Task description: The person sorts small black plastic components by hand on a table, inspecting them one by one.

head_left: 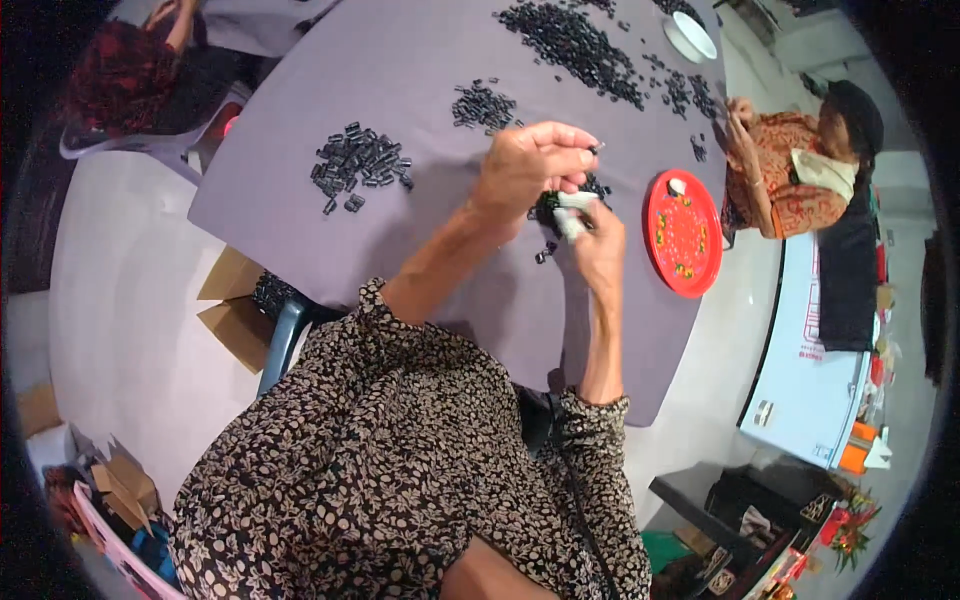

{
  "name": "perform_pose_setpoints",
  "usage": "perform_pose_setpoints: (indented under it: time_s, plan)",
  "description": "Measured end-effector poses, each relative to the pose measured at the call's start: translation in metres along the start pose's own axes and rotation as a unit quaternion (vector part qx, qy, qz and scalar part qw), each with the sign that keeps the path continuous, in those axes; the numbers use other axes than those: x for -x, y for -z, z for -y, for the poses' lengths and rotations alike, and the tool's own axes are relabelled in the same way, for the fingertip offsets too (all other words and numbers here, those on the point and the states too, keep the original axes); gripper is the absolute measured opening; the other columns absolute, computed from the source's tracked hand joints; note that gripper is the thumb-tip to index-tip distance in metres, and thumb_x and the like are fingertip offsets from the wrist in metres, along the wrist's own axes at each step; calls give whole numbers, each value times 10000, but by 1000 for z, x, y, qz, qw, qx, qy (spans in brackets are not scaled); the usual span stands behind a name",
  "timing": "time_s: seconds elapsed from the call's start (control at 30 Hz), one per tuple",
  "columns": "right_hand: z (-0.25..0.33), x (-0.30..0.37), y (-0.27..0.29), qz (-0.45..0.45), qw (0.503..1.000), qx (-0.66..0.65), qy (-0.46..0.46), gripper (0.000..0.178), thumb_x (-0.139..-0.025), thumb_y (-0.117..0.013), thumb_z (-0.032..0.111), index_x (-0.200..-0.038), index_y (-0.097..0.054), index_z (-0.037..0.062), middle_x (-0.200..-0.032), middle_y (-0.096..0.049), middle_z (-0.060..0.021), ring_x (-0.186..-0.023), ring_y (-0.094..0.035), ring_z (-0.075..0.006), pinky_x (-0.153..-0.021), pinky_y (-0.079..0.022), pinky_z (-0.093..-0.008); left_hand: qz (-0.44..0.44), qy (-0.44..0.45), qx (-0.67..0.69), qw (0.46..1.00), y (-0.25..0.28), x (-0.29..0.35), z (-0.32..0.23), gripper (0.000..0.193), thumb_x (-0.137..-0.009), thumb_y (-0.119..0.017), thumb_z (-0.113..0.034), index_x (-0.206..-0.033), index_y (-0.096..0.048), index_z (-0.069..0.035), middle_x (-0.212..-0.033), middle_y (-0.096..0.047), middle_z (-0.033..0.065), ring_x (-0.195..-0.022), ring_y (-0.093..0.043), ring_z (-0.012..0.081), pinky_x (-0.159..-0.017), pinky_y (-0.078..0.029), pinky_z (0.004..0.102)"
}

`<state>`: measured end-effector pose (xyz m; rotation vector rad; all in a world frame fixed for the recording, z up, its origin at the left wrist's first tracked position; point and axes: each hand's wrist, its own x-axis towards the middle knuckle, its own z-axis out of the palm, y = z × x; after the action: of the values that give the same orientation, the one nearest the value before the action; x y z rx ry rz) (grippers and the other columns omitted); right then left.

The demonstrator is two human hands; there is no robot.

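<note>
My left hand (512, 172) is raised over the table with thumb and fingers pinched together. At their tips is a small dark piece (597, 149), too small to make out fully. Just below and to the right, my right hand (602, 248) is closed around a whitish object (573, 212), blurred, whose kind I cannot tell. Dark small parts lie beneath and beside both hands. Nearest on the left are a small heap of black pieces (484, 107) and a larger heap of short black cylinder-like pieces (358, 168).
A grey-purple cloth covers the table (420, 60). A big spread of black pieces (570, 50) lies at the far side, near a white bowl (690, 37). A red tray (684, 235) sits at the right edge. Two people are alongside; an open cardboard box (235, 310) stands left.
</note>
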<state>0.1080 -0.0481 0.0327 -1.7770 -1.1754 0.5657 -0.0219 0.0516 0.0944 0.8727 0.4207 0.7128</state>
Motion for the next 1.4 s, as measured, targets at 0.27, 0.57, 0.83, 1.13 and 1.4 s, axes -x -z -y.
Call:
perform_pose_setpoints:
  time_s: [0.27,0.57,0.83,1.13,1.4]
  plan:
    - [47,-20,38,-15,880,-473,32,298,-858,-476,223,-929,-514,-64,-819,-536,-137,-769,-527,-248,-734,-434,-362,2,-42,-20,999,-11,6,2,216,-773,-598,-98,-949,-590,27,-781,-620,48,-641,-544,65,-588,-445,183]
    - [66,-15,37,-10,866,-492,92,180,-802,-544,56,-959,-545,-32,-860,-553,-93,-793,-541,-224,-730,-450,-328,51,-96,-27,994,-22,13,1,206,-781,-583,-97,-943,-593,30,-807,-629,61,-683,-524,51,-612,-425,179]
    - [63,-8,42,-16,906,-404,126,273,-726,-619,5,-994,-567,-5,-940,-593,-84,-835,-559,-171,-750,-448,-278,44,-92,-77,992,-24,17,-1,197,-776,-582,-90,-932,-604,28,-794,-625,47,-681,-524,44,-598,-426,179]
    - [69,-6,48,-40,937,-328,109,252,-723,-598,-33,-973,-584,-8,-911,-598,-89,-827,-567,-173,-747,-465,-290,48,-101,-91,990,-24,17,2,180,-789,-586,-72,-954,-611,-5,-804,-622,22,-689,-529,48,-641,-438,191]
    - [81,-7,57,-53,974,-184,122,199,-730,-582,-60,-928,-595,-37,-864,-588,-72,-794,-578,-174,-700,-480,-272,3,-113,-171,979,-26,17,2,148,-756,-588,-51,-886,-633,4,-755,-630,32,-693,-569,50,-609,-461,176]
